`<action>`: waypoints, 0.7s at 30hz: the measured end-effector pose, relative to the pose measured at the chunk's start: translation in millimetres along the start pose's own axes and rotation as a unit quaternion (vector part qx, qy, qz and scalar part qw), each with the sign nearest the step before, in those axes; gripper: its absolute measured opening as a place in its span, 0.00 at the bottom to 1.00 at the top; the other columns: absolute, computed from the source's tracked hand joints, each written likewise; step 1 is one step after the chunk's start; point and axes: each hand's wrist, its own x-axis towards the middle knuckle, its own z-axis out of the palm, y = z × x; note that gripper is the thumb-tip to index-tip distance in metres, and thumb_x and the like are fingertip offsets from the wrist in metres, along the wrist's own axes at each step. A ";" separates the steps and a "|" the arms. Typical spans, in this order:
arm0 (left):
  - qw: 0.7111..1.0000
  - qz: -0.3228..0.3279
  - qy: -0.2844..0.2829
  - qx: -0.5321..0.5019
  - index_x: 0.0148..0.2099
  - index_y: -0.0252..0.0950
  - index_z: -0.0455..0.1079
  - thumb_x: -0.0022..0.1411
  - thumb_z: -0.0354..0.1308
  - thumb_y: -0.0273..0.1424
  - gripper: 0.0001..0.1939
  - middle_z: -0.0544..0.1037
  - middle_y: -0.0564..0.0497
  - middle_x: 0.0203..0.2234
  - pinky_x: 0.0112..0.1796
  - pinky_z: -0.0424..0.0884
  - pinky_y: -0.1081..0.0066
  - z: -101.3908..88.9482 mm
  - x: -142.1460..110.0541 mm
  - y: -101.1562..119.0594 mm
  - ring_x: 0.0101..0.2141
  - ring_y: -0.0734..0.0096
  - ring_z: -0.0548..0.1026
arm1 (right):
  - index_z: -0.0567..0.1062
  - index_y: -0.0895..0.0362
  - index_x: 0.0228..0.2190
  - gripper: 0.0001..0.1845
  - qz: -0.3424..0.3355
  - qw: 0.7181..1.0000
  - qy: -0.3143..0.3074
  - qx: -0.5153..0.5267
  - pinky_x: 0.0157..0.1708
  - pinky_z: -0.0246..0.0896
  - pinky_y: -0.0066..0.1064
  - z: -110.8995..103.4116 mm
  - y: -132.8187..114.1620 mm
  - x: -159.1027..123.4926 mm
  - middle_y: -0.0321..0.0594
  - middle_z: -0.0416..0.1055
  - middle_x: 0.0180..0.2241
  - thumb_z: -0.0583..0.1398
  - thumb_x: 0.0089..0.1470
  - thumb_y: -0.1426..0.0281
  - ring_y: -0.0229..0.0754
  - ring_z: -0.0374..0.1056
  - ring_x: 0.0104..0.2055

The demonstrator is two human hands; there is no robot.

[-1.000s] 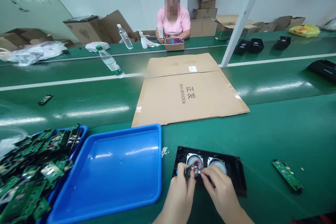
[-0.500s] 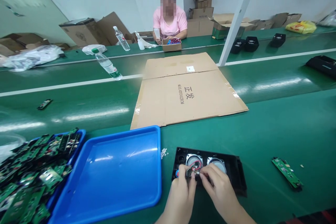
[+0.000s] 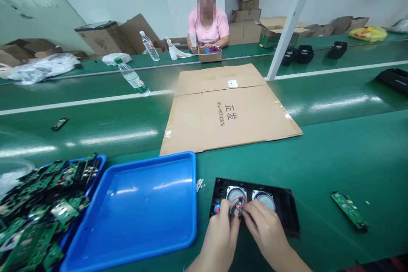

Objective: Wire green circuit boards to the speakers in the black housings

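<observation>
A black speaker housing [image 3: 283, 210] lies on the green bench, with two round speakers [image 3: 264, 199] set in it. Over its near side, my left hand [image 3: 219, 231] is closed in a pinch on a small dark part [image 3: 233, 211] with a metallic edge. A loop of red wire [image 3: 241, 198] curves above the fingertips, in front of the left speaker. My right hand [image 3: 267, 225] is pinched shut right beside the left fingertips; what it grips is hidden. A blue round piece [image 3: 217, 208] shows at the housing's left end.
Left of the housing is a blue tray [image 3: 143, 204]; beyond it, another is heaped with green circuit boards [image 3: 35, 212]. One circuit board [image 3: 349, 211] lies at right. Small white bits [image 3: 199, 184] and flattened cardboard [image 3: 229, 110] lie ahead. A person [image 3: 208, 25] sits opposite.
The view has shifted slightly. My fingertips have moved a little closer together, and the red wire loop has changed shape slightly. The housing stays in place.
</observation>
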 end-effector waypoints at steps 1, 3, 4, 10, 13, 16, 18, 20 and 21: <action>1.000 0.007 0.003 -0.004 0.39 0.43 0.64 0.70 0.48 0.35 0.07 0.80 0.50 0.24 0.33 0.77 0.70 0.0 0.7 -1.3 0.28 0.61 0.83 | 0.71 0.57 0.35 0.15 -0.004 1.000 0.000 0.001 0.26 0.66 0.27 0.2 0.4 -0.1 0.38 0.73 0.28 0.49 0.73 0.72 0.37 0.71 0.26; 0.999 0.025 0.008 -0.019 0.38 0.43 0.64 0.70 0.48 0.35 0.07 0.78 0.51 0.22 0.34 0.78 0.69 0.7 1.6 -3.0 0.27 0.61 0.82 | 0.71 0.57 0.34 0.16 -0.004 1.000 -0.002 0.005 0.26 0.66 0.27 0.8 1.2 0.1 0.38 0.73 0.28 0.48 0.73 0.72 0.37 0.71 0.26; 0.999 0.033 0.008 -0.027 0.38 0.43 0.64 0.70 0.48 0.35 0.07 0.78 0.51 0.22 0.34 0.79 0.69 1.1 1.9 -3.5 0.26 0.61 0.82 | 0.71 0.57 0.34 0.16 -0.002 1.000 -0.003 0.008 0.26 0.66 0.27 1.2 1.5 0.5 0.38 0.73 0.28 0.48 0.73 0.73 0.37 0.70 0.26; 0.999 0.032 0.025 -0.015 0.38 0.43 0.62 0.71 0.47 0.34 0.07 0.81 0.49 0.25 0.33 0.78 0.70 2.0 1.9 -1.8 0.28 0.61 0.83 | 0.72 0.57 0.34 0.18 0.001 1.000 -0.017 0.017 0.27 0.66 0.26 1.7 -1.4 5.7 0.38 0.73 0.27 0.47 0.74 0.72 0.37 0.71 0.26; 0.999 0.023 0.029 0.032 0.39 0.43 0.61 0.70 0.45 0.31 0.06 0.82 0.49 0.26 0.33 0.76 0.70 -0.2 1.8 2.8 0.30 0.60 0.84 | 0.73 0.55 0.36 0.18 0.015 0.998 -0.037 0.042 0.29 0.69 0.26 -8.3 2.0 5.4 0.37 0.74 0.30 0.47 0.74 0.69 0.37 0.73 0.28; 0.998 0.011 0.042 0.055 0.41 0.43 0.60 0.71 0.44 0.30 0.05 0.82 0.48 0.25 0.29 0.73 0.70 -3.0 2.3 7.0 0.27 0.58 0.83 | 0.73 0.54 0.44 0.14 0.029 0.999 -0.018 0.020 0.36 0.73 0.28 -29.9 19.8 -3.0 0.40 0.77 0.37 0.50 0.74 0.62 0.40 0.76 0.36; 0.997 0.009 0.050 0.060 0.42 0.43 0.60 0.71 0.44 0.30 0.05 0.81 0.49 0.23 0.27 0.72 0.71 -3.9 2.9 8.0 0.25 0.59 0.82 | 0.72 0.55 0.49 0.17 0.036 0.998 -0.006 -0.043 0.42 0.75 0.34 -45.5 36.7 -12.7 0.45 0.77 0.44 0.53 0.72 0.56 0.45 0.75 0.45; 0.996 0.013 0.063 0.062 0.43 0.42 0.61 0.71 0.45 0.29 0.05 0.81 0.49 0.22 0.26 0.72 0.71 -3.0 3.5 7.1 0.24 0.59 0.82 | 0.70 0.55 0.56 0.26 0.034 0.991 -0.036 -0.121 0.47 0.74 0.45 -55.6 51.0 -22.9 0.51 0.73 0.54 0.58 0.66 0.50 0.55 0.71 0.55; 0.995 0.020 0.072 0.066 0.43 0.42 0.62 0.71 0.45 0.28 0.06 0.81 0.49 0.22 0.25 0.72 0.71 -1.8 3.6 6.2 0.25 0.59 0.83 | 0.68 0.55 0.59 0.34 0.024 0.985 -0.064 -0.157 0.51 0.72 0.52 -57.2 55.3 -27.4 0.53 0.69 0.59 0.61 0.62 0.47 0.61 0.67 0.59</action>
